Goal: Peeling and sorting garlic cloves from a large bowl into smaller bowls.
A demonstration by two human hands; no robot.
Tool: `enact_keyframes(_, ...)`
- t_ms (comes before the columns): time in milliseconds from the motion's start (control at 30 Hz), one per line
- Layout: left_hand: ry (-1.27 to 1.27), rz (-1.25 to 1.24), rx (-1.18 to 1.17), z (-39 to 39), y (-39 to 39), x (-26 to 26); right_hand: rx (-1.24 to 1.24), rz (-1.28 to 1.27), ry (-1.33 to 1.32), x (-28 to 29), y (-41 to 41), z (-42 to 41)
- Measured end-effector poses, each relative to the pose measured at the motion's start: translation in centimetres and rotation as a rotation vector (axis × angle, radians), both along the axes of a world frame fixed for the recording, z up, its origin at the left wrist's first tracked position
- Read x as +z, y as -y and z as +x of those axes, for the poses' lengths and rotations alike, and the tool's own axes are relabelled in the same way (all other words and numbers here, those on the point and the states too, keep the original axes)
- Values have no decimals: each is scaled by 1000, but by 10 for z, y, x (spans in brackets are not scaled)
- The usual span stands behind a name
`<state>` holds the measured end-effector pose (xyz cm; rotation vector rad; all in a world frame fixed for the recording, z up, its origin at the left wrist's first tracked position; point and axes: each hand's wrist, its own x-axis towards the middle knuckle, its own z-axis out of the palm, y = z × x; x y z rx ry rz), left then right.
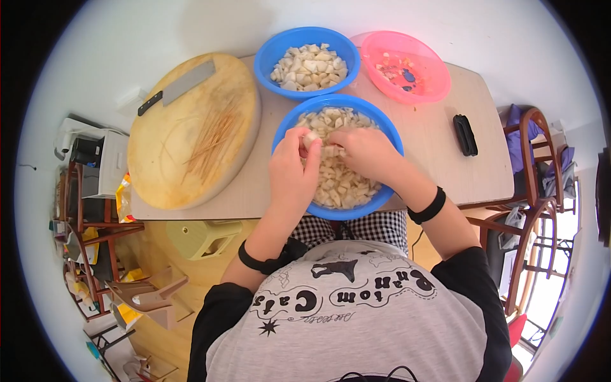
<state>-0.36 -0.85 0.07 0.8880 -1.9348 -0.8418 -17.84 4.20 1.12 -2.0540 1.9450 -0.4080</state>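
Note:
Pale cut chunks of a vegetable or fruit fill the nearer blue plastic basin in front of me. Above its left part my left hand pinches one pale chunk between thumb and fingers. My right hand reaches into the basin from the right, its fingertips down among the chunks; whether they grip a piece is hidden. A bundle of thin wooden skewers lies on the round cutting board to the left, below a cleaver with a black handle.
Behind the near basin stands a second blue basin of pale chunks. A pink basin with scraps is at the back right. A black object lies on the table's right side. Wooden chairs stand beyond the right edge, a plastic stool below the front edge.

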Motion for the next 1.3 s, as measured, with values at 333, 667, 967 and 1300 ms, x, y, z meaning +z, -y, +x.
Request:
enact_keyframes(333, -110, 47, 21, 3, 1, -2, 386, 124, 31, 11, -2, 23)
enact_keyframes(667, -76, -9, 23, 3, 0, -1, 324, 175, 202, -4, 9, 22)
enact_keyframes(967, -60, -12, 10, 2, 0, 1, 151, 227, -106, 8, 9, 25)
enact_keyframes(1300, -66, -3, 12, 4, 0, 2, 184, -119, -70, 18, 2, 3)
